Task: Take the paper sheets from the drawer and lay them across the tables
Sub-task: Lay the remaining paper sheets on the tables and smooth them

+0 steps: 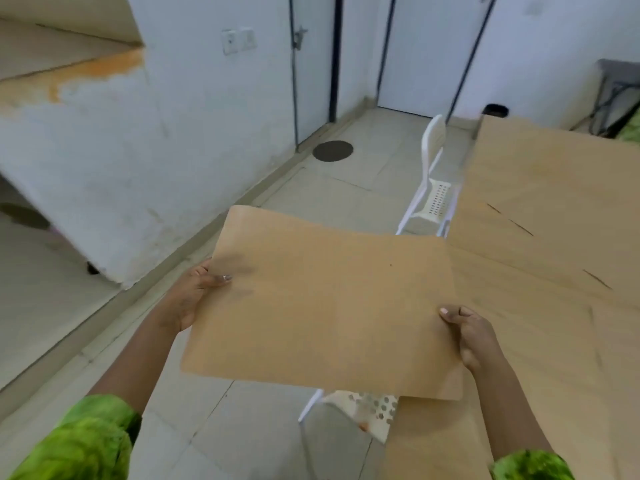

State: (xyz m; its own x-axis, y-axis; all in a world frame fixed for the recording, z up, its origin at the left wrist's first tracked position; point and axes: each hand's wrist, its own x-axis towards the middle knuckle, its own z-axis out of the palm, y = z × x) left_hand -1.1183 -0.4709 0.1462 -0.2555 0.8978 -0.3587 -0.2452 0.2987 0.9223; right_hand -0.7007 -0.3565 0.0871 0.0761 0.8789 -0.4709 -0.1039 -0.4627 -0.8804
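Observation:
I hold a brown paper sheet (325, 306) flat in front of me, over the floor and the left edge of the table. My left hand (194, 296) grips its left edge, thumb on top. My right hand (471, 334) pinches its right edge, thumb on top. Several brown paper sheets (547, 216) lie overlapping on the table at the right and cover its whole top. No drawer is in view.
A white plastic chair (433, 181) stands at the table's far left side. Part of another white chair (367, 407) shows under the held sheet. A white wall (104, 168) runs along the left, doors (426, 53) at the back. Tiled floor (214, 427) lies below.

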